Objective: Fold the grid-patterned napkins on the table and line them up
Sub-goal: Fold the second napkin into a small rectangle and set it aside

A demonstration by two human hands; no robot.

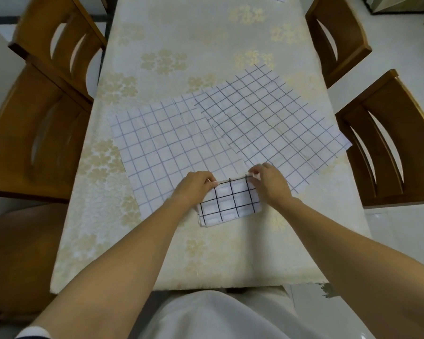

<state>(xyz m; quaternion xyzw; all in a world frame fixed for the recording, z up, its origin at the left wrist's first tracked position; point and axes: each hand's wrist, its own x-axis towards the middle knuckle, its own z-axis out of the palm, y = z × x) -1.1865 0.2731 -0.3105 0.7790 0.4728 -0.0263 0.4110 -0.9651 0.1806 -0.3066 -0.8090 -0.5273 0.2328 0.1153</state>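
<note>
Nearest, a folded napkin [230, 203] lies on the table [181, 260]; the left hand [195, 187] pinches its far-left corner and the right hand [269, 181] pinches its far-right corner. Beyond, an unfolded napkin [167, 145] lies flat, partly overlapped by another open napkin [274, 121] to the right

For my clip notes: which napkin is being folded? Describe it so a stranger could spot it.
On the cream floral table, look near the person's end. The folded napkin lies there, its far corners pinched by the left hand and right hand. It is small with bold black lines; the two unfolded napkins behind it are large, flat and faint-lined.
</note>
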